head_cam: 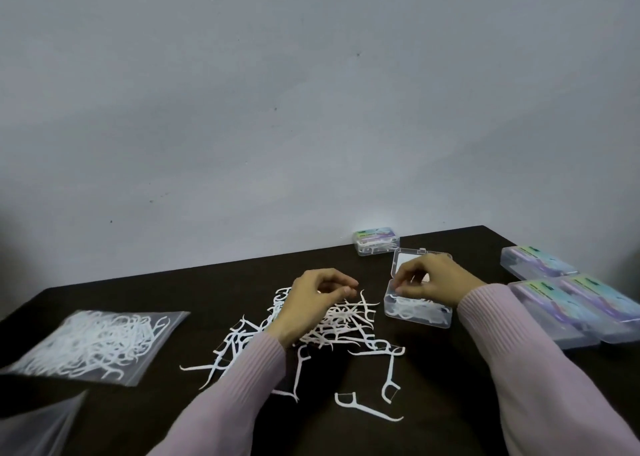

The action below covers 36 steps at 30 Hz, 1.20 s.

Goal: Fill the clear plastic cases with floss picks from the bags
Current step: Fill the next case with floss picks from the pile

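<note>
A loose pile of white floss picks (343, 320) lies on the dark table. My left hand (311, 303) hovers over the pile with fingers curled; whether it pinches a pick I cannot tell. An open clear case (415, 311) with its lid up stands right of the pile and holds several picks. My right hand (433, 279) is over that case with fingertips curled down at its rim; what they hold is hidden. A zip bag of picks (100, 344) lies at the left.
A shut case with a coloured label (375, 243) stands by the wall. Three shut labelled cases (568, 303) lie at the right edge. An empty clear bag (34, 424) sits at the lower left. Single picks (367, 409) lie near the front. The dark table (450, 386) carries all of this.
</note>
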Motion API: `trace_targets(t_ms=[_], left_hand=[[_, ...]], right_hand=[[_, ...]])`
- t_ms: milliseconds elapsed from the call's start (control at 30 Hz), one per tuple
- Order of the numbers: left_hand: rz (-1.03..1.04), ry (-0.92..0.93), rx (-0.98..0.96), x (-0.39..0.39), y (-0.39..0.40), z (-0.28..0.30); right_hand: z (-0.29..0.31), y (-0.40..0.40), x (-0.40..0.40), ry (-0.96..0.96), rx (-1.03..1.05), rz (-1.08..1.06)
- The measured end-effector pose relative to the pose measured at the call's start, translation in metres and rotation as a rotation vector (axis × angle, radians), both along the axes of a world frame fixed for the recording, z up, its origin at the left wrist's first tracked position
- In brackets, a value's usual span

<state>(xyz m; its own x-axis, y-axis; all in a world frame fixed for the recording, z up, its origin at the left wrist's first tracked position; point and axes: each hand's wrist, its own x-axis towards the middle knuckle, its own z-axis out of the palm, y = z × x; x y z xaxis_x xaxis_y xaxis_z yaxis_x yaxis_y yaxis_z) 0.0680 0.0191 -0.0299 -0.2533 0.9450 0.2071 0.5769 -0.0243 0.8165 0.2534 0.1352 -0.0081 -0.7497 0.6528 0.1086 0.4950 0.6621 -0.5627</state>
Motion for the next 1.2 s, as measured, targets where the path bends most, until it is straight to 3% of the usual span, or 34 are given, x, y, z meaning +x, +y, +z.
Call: trace_targets(t_ms=[133, 267, 500, 667, 1000, 1200], left_hand=[[-0.002, 0.14, -0.022, -0.032, -0.04, -0.005], [0.006, 0.264, -0.161, -0.072, -0.079, -0.01], [-0.091, 0.276, -0.452, -0.098, -0.128, -0.001], [-0.013, 0.355, -0.318, -0.098, -0.122, -0.013], [0.03, 0.262, -0.192, -0.076, -0.103, -0.019], [0.225, 0.413, -0.205, -0.076, -0.105, -0.02]], right_hand=[[0.001, -0.021, -0.018, -0.026, 0.062, 0.101], [-0.01, -0.044, -0.049, -0.153, 0.143, 0.156], [-0.022, -0.063, -0.078, -0.461, 0.207, 0.147], [-0.019, -0.072, -0.081, -0.33, 0.311, 0.168], [-0.019, -0.075, -0.08, -0.207, 0.441, 0.136], [-0.017, -0.076, -0.077, -0.199, 0.414, 0.147]])
